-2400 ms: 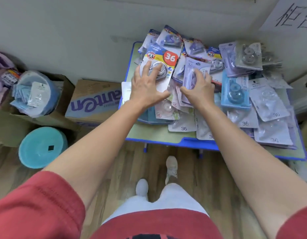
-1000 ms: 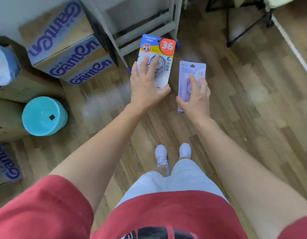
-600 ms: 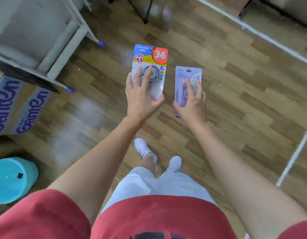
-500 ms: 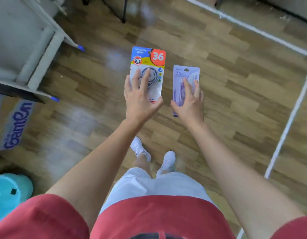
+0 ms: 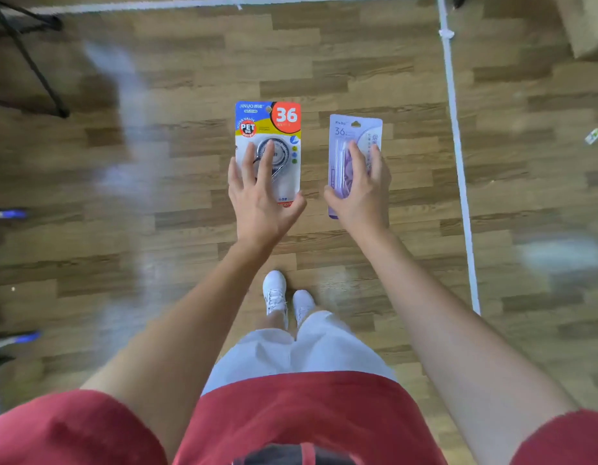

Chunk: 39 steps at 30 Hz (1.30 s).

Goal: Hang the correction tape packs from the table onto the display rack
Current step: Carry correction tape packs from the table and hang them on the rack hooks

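Note:
My left hand holds a colourful correction tape pack with a red "36" badge, fingers spread over its front and thumb at its lower right edge. A narrow lilac correction tape pack is gripped by my right hand, thumb on its left edge and fingers across the front. Both packs are held upright, side by side, out over the wooden floor. Neither the table nor the display rack's hooks are in view.
A white frame runs down the floor at the right and another white bar along the top. Black stand legs are at the top left. Blue-tipped table feet show at the left edge. My white shoes are below.
I lifted both packs off the table pile and turned away from it. The table, boxes and teal tub have slid out of view to the left; the white frame has come in at the right.

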Each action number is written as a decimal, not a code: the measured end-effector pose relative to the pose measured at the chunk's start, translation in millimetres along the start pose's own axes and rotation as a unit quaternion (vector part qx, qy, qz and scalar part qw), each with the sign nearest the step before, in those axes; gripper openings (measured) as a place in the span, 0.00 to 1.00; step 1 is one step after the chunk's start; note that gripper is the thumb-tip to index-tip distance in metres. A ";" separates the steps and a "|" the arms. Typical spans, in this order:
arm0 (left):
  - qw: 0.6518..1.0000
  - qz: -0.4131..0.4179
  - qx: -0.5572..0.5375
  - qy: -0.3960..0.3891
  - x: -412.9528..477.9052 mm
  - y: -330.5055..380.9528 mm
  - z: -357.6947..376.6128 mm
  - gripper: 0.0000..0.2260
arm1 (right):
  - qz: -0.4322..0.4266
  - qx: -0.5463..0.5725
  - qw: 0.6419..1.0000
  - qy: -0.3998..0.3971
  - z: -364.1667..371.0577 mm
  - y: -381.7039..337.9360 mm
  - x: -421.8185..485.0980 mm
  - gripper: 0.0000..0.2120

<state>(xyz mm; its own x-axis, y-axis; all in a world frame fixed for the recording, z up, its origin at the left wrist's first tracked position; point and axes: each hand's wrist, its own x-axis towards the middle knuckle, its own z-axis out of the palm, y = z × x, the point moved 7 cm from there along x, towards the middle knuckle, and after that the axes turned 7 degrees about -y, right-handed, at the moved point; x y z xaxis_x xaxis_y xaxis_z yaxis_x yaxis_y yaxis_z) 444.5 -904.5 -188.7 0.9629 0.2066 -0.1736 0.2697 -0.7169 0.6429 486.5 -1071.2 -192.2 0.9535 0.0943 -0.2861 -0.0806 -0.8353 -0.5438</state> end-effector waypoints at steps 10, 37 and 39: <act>0.996 0.087 -0.003 -0.032 130.6 93.4 30.0 0.34 | 0.053 -0.001 0.995 0.085 -98.0 46.5 103.1 0.35; 0.960 0.223 -0.025 0.166 606.5 369.9 -68.3 0.37 | -0.082 -0.012 0.963 0.258 -412.3 -55.3 545.1 0.34; 0.958 0.232 -0.028 0.168 631.1 384.7 -74.8 0.37 | -0.084 -0.016 0.957 0.277 -429.5 -62.3 566.0 0.34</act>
<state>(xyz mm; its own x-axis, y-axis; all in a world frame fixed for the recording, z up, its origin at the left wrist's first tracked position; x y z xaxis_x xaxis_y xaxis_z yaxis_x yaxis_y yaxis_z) 1155.3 -1000.1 4.9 0.9196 0.0822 0.3842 -0.1973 -0.7489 0.6326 1155.9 -1198.4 18.5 0.9609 -0.0657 0.2691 0.0871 -0.8505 -0.5187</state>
